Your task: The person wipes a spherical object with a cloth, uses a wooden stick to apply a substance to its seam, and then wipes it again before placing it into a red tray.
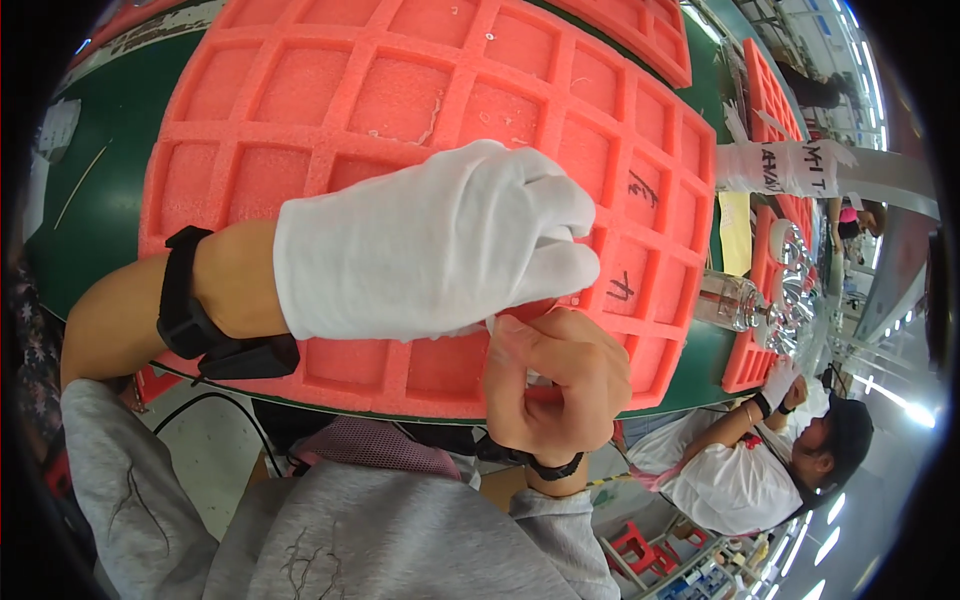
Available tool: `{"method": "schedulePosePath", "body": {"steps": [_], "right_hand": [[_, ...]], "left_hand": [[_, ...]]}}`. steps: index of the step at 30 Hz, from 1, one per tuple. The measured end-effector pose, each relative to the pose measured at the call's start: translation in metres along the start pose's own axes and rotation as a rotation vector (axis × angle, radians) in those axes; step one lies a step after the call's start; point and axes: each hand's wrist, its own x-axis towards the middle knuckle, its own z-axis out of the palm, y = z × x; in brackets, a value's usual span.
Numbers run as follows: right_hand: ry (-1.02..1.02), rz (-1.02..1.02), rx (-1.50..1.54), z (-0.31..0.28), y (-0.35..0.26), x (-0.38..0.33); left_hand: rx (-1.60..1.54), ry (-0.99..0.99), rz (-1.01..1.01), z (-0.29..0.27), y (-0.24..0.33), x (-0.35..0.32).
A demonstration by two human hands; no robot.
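My left hand [440, 235], in a white cloth glove, is held above a pink foam tray [395, 378] with square compartments. Its fingers are curled in, and whatever lies under them is hidden. Close against the glove's near side is my bare right hand [560, 375], its thumb and forefinger pinched together. A small whitish bit shows at that pinch, too small to name; I cannot tell whether it belongs to the glove. Several tray compartments hold tiny pale scraps or rings.
The foam tray lies on a green tabletop [95, 215]. Farther off are another pink tray [650, 45], a clear bottle [728, 300], a yellow sheet [735, 235] and a plastic-wrapped post [790, 168]. A person in a white shirt [725, 480] works at the right.
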Motion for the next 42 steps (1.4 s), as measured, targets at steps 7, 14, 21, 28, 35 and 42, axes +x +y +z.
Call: {"method": "schedulePosePath", "body": {"steps": [7,14,21,28,35,42], "right_hand": [[0.016,0.079,0.066,0.004,-0.006,0.000],[0.033,0.222,0.005,-0.007,-0.011,-0.002],[0.006,0.115,0.123,-0.003,-0.006,-0.003],[0.003,0.128,0.091,-0.003,-0.008,-0.002],[0.024,0.044,-0.028,-0.001,-0.010,0.000],[0.063,0.095,-0.020,0.004,-0.010,-0.004]], "left_hand": [[-0.263,-0.124,-0.141,-0.009,-0.004,0.000],[-0.269,-0.153,-0.115,-0.009,-0.003,-0.002],[-0.274,-0.075,-0.034,-0.004,-0.007,-0.004],[-0.277,-0.057,-0.036,-0.003,-0.005,-0.006],[-0.118,-0.194,-0.119,-0.009,0.002,-0.002],[-0.080,-0.184,-0.117,-0.009,0.003,0.000]]}}
